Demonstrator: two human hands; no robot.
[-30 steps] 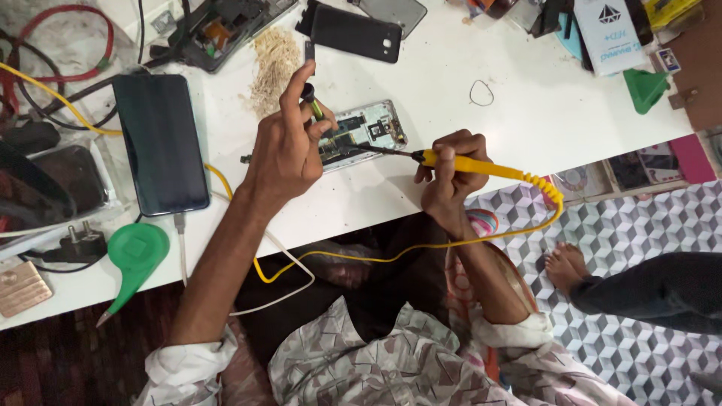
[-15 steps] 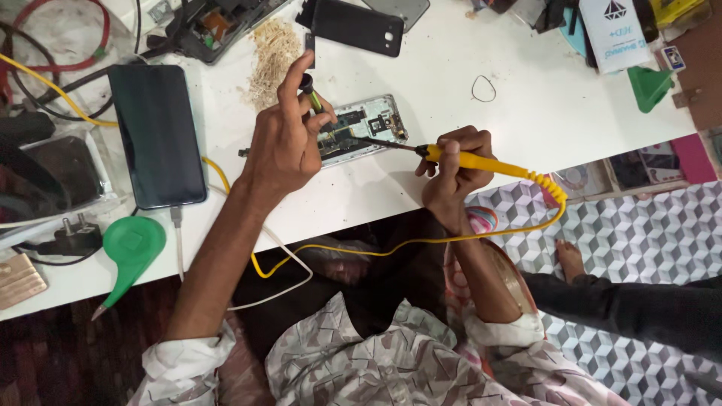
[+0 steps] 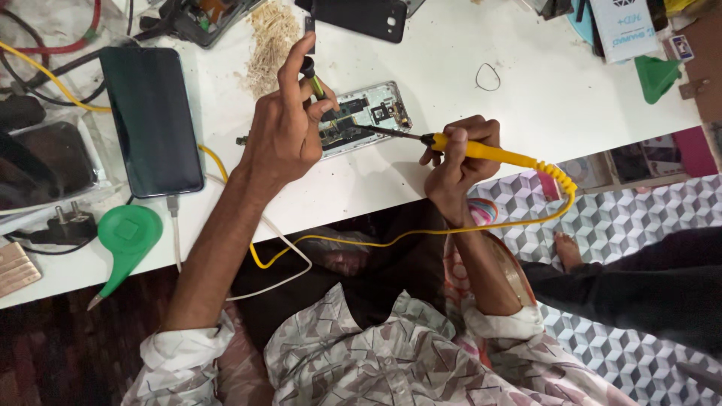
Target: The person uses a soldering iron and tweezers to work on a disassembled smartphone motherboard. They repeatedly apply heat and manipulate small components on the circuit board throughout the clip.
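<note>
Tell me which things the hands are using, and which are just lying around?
In use:
left hand holding a thin tool
right hand holding the yellow soldering iron
opened phone

Lying about:
dark phone
green blower
black back cover
green funnel-shaped thing
plug

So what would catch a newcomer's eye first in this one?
Probably the yellow soldering iron in the right hand, its tip on the opened phone at mid-table. The left hand holds a thin tool over that phone. Left of them lies a dark phone, with a green blower at the table's edge.
</note>
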